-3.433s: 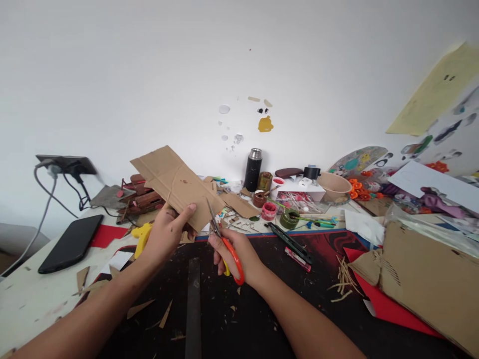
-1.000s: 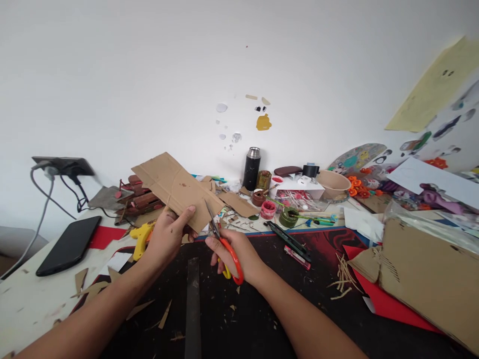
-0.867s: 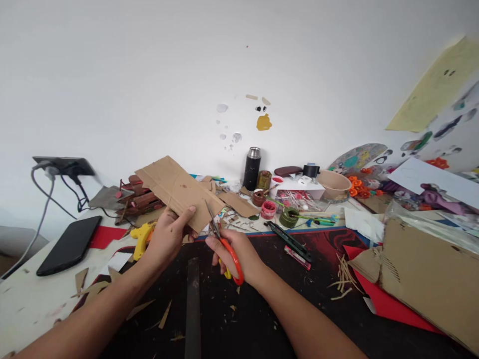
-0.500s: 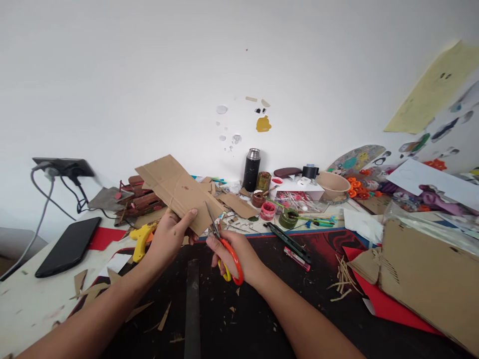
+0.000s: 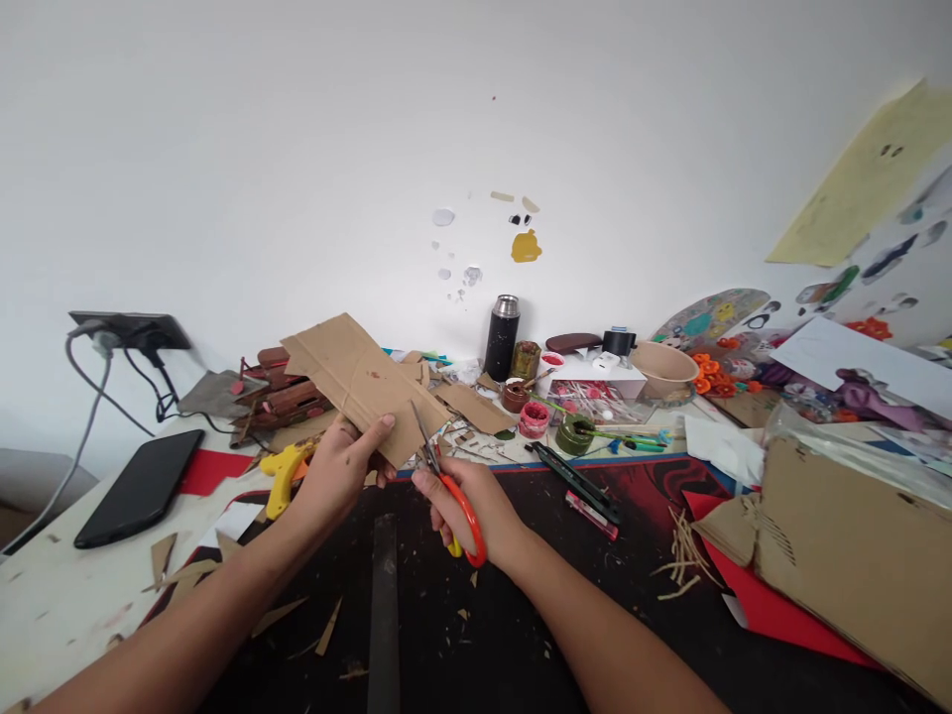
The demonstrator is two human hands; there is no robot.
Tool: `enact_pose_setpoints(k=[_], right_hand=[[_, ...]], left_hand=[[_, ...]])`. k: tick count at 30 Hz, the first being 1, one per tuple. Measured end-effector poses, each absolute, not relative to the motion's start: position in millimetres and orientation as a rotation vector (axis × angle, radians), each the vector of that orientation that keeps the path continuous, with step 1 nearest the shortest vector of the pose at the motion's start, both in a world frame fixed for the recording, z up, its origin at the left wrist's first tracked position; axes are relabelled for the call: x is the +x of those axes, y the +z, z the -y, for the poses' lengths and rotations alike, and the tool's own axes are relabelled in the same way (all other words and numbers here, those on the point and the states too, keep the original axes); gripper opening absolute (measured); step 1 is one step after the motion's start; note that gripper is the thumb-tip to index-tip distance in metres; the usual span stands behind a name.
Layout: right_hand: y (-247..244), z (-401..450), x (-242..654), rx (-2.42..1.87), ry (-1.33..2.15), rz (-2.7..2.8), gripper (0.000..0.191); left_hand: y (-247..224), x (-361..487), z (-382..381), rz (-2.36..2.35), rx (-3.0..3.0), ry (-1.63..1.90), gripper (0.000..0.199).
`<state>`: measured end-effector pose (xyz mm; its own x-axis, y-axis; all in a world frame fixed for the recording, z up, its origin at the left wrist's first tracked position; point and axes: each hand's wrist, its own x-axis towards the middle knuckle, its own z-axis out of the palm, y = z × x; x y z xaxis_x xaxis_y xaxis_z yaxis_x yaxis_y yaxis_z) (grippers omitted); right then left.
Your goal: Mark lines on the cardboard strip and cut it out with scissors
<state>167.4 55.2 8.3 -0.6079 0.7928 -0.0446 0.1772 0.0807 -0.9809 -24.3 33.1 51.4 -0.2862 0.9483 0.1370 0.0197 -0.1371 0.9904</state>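
My left hand [image 5: 355,458] pinches a flat piece of brown cardboard [image 5: 364,372] along its lower edge, thumb on top and the other fingers beneath. The cardboard is tilted up above the desk. My right hand [image 5: 476,506] is closed round scissors [image 5: 470,521] with red and yellow handles. Their blades point up and lie at the right end of the cardboard, one blade showing over its face. Below the hands, a dark metal ruler-like strip [image 5: 384,605] rests on the black mat [image 5: 461,654].
A yellow glue gun [image 5: 281,478] and a black phone [image 5: 141,488] lie at left. Behind are a black flask [image 5: 502,337] and open paint jars [image 5: 534,420]. A dark green cutter [image 5: 572,481] lies right of my hands, with a large cardboard sheet [image 5: 855,555] further right.
The left end of the cardboard has dipped slightly and shifted a little right. The scissor handles look closer together. Both hands keep their hold.
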Motion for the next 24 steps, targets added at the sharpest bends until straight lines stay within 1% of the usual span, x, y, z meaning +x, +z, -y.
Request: enact_pose_setpoints(k=[13, 19, 24], right_hand=[[11.4, -54.6, 169.5, -1.051, 1.446, 1.943, 0.052], [12.6, -51.7, 166.9, -1.079, 1.425, 1.951, 0.046], [11.3, -49.3, 165.1, -1.091, 1.400, 1.930, 0.046]], left_hand=[[54.4, -21.3, -29.1, -1.391, 1.178, 1.529, 0.042], [50.6, -20.8, -30.3, -1.383, 1.156, 1.541, 0.043], [46.6, -20.9, -32.1, -1.365, 1.137, 1.567, 0.041]])
